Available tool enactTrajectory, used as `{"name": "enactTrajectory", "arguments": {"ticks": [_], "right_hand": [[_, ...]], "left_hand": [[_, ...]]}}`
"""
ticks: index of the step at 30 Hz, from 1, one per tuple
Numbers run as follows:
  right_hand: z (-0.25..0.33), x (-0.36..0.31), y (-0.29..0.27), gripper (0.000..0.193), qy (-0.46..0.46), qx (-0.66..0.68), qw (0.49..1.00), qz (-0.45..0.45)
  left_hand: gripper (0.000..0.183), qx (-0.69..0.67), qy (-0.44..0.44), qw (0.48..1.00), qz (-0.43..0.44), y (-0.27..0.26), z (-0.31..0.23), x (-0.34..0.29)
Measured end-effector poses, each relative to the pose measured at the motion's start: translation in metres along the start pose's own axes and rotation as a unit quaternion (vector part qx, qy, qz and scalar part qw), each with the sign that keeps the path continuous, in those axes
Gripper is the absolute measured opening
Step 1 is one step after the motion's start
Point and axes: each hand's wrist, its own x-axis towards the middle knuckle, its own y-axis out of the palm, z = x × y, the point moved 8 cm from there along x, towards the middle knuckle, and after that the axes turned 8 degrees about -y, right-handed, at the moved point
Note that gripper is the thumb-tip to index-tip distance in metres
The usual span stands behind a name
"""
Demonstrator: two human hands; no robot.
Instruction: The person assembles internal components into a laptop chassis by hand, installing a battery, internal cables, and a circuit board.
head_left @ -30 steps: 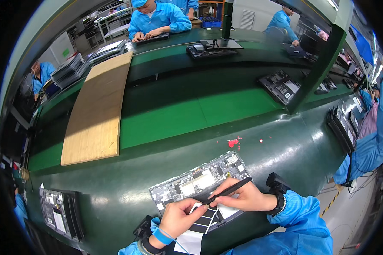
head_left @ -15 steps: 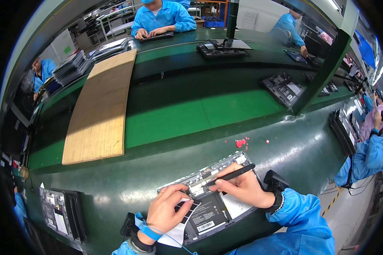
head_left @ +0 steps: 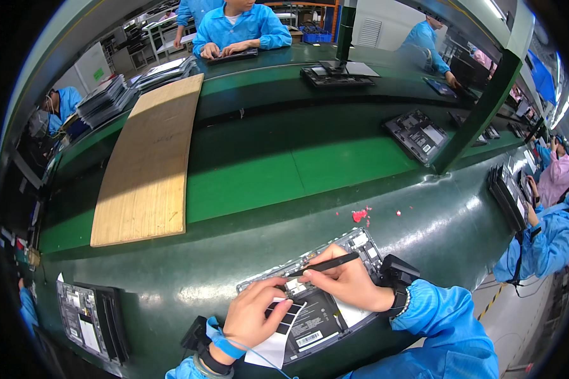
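Observation:
An open laptop base (head_left: pixel 360 243) lies on the green bench in front of me, its circuit board and black battery (head_left: pixel 310 325) exposed. My right hand (head_left: pixel 344 281) grips slim black tweezers (head_left: pixel 329 263), slanted over the board with the tip near my left fingertips. My left hand (head_left: pixel 253 316) rests at the base's left side, fingers bent over the board's edge. Between its thumb and fingers is a white sheet bearing black stickers (head_left: pixel 291 314), which hangs partly over the battery. What the left fingertips touch is hidden.
Laptop bases (head_left: pixel 88 322) stand stacked at left; another stack (head_left: pixel 509 196) is at right beside a co-worker. Red scraps (head_left: pixel 359 215) lie beyond my laptop base. A wooden board (head_left: pixel 148 164) spans the green line, and a green post (head_left: pixel 480 107) rises at right.
My right hand and the tweezers have moved left, bringing the tip close to my left fingers. My left hand still holds the sticker sheet. Another person has stepped into view at the back.

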Motion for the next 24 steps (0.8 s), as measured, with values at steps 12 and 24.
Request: {"name": "enactTrajectory", "arguments": {"ticks": [12,24], "right_hand": [[-0.017,0.009,0.008,0.020,0.039,-0.002,0.999,-0.006],[-0.022,0.007,0.005,0.021,0.028,-0.052,0.998,-0.009]], "left_hand": [[0.011,-0.009,0.016,0.999,-0.046,-0.004,0.002,-0.009],[0.013,0.048,0.042,0.997,-0.034,-0.002,-0.004,-0.006]]}}
